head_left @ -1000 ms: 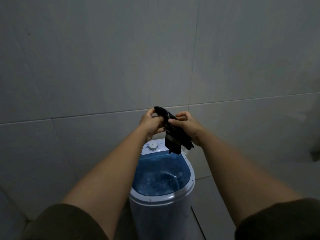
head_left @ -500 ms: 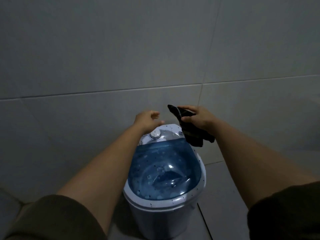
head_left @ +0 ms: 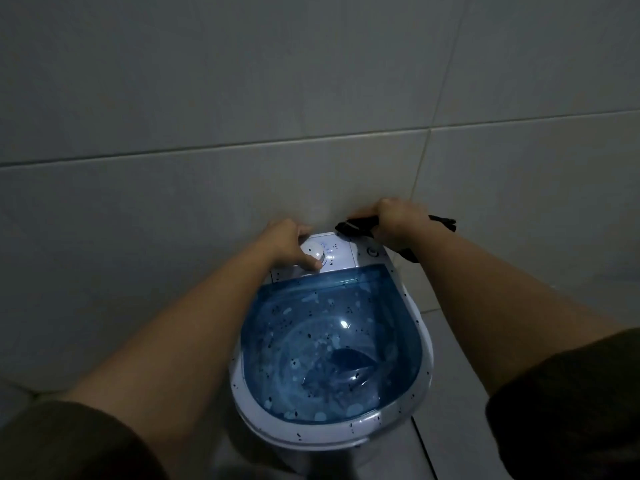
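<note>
Directly above a small blue-lidded washing machine (head_left: 329, 341), the left hand (head_left: 287, 242) pinches its white dial (head_left: 318, 255) while the right hand (head_left: 398, 220) grips a dark cloth (head_left: 356, 226).

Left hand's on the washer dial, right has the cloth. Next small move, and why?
Probably turn the dial: the left hand grips it. The blue lid lies shut, and the right hand holds the dark cloth aside at the back corner of the washer, so loading seems unlikely just now.
</note>
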A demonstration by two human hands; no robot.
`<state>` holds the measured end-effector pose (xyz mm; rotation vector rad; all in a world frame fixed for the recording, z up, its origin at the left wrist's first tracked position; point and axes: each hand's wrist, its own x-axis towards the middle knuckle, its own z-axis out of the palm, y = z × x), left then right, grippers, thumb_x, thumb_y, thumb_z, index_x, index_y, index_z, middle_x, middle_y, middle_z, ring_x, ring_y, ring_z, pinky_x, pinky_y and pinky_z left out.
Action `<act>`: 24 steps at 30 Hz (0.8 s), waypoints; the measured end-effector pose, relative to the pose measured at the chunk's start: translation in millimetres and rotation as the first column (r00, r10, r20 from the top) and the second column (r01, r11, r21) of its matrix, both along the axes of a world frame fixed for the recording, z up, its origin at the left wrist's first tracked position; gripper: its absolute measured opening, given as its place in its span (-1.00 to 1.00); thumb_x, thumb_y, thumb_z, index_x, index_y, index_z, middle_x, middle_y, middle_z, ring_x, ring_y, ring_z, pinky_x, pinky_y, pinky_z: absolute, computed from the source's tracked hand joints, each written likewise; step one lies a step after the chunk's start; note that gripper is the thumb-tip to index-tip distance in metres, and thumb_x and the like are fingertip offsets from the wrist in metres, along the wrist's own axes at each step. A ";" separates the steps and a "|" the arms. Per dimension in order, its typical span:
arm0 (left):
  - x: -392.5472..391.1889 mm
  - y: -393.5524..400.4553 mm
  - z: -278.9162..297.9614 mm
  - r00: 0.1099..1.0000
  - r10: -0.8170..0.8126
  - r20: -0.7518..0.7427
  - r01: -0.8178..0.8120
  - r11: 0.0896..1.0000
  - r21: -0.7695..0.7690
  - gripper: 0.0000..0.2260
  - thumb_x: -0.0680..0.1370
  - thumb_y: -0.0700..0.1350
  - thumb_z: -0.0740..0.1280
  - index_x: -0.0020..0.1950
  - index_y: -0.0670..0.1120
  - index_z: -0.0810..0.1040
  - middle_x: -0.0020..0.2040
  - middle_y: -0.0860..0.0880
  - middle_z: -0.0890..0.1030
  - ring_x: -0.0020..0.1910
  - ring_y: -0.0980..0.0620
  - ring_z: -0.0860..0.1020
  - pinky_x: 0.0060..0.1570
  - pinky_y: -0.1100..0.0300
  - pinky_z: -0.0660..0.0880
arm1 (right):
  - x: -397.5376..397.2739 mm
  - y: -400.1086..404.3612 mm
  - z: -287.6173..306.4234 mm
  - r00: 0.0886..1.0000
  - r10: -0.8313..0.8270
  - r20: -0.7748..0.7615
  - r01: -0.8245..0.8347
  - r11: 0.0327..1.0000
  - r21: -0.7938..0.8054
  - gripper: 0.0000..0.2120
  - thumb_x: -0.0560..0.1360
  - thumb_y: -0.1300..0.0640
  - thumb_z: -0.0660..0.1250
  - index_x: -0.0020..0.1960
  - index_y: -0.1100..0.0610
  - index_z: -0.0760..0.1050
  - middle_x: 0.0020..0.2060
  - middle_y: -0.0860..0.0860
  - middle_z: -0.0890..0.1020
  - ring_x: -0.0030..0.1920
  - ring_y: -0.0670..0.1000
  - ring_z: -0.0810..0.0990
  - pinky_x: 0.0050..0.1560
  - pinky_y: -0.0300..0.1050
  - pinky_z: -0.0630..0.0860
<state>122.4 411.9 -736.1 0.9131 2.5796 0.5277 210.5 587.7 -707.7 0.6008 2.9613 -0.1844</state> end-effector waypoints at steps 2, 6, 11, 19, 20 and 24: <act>-3.9 1.1 -1.6 1.000 -0.014 -0.010 0.014 1.000 -0.026 -0.48 0.29 0.02 0.55 0.19 -0.08 0.51 0.09 -0.05 0.54 0.12 -0.01 0.48 0.08 0.20 0.35 | -2.8 -3.8 -5.2 0.999 -0.034 0.019 0.034 0.999 0.029 -0.57 0.46 0.13 0.26 0.33 0.09 0.43 0.21 0.09 0.50 0.22 0.17 0.48 0.15 0.04 0.41; -6.4 2.6 -6.0 0.998 -0.009 -0.058 0.006 0.999 -0.053 -0.22 0.26 0.05 0.56 0.42 -0.09 0.37 0.34 -0.06 0.51 0.35 -0.10 0.38 0.31 0.08 0.37 | -8.9 -9.5 -9.5 0.999 -0.042 0.031 0.042 0.999 0.010 -0.65 0.48 0.20 0.23 0.25 0.21 0.45 0.20 0.15 0.47 0.23 0.20 0.47 0.23 0.15 0.41; -6.3 2.5 -6.8 0.996 -0.019 -0.087 0.012 0.997 -0.076 -0.19 0.26 0.08 0.56 0.43 -0.08 0.35 0.36 -0.06 0.50 0.38 -0.09 0.36 0.35 0.05 0.36 | -11.5 -17.4 -8.4 0.999 -0.045 0.029 0.043 0.998 0.054 -0.63 0.48 0.21 0.23 0.29 0.17 0.43 0.25 0.14 0.49 0.28 0.20 0.44 0.28 0.14 0.34; -4.5 4.0 -6.0 0.995 -0.016 -0.100 0.008 0.997 -0.079 -0.36 0.27 0.06 0.55 0.26 -0.17 0.51 0.18 -0.11 0.60 0.23 -0.09 0.44 0.17 0.09 0.41 | -7.2 -24.7 -4.5 0.992 0.106 0.075 -0.110 0.993 0.046 -0.57 0.53 0.12 0.19 0.30 -0.28 0.44 0.31 -0.01 0.48 0.33 0.13 0.41 0.29 0.14 0.27; -4.3 3.9 -6.2 0.996 -0.007 -0.094 0.000 0.997 -0.078 -0.36 0.27 0.05 0.55 0.26 -0.19 0.51 0.14 -0.10 0.60 0.18 -0.07 0.45 0.12 0.11 0.41 | -5.7 -26.6 -3.5 0.987 0.133 0.085 -0.137 0.989 0.046 -0.55 0.54 0.14 0.18 0.28 -0.34 0.43 0.31 -0.02 0.48 0.33 0.12 0.41 0.29 0.16 0.27; -1.6 4.5 -4.5 0.995 -0.011 -0.096 0.002 0.996 -0.094 -0.35 0.29 0.04 0.55 0.29 -0.19 0.48 0.25 -0.15 0.57 0.14 -0.03 0.45 0.12 0.14 0.40 | -2.9 -31.6 -2.9 0.982 0.157 0.108 -0.164 0.984 0.065 -0.51 0.54 0.17 0.18 0.28 -0.38 0.41 0.31 -0.02 0.47 0.34 0.12 0.39 0.32 0.21 0.21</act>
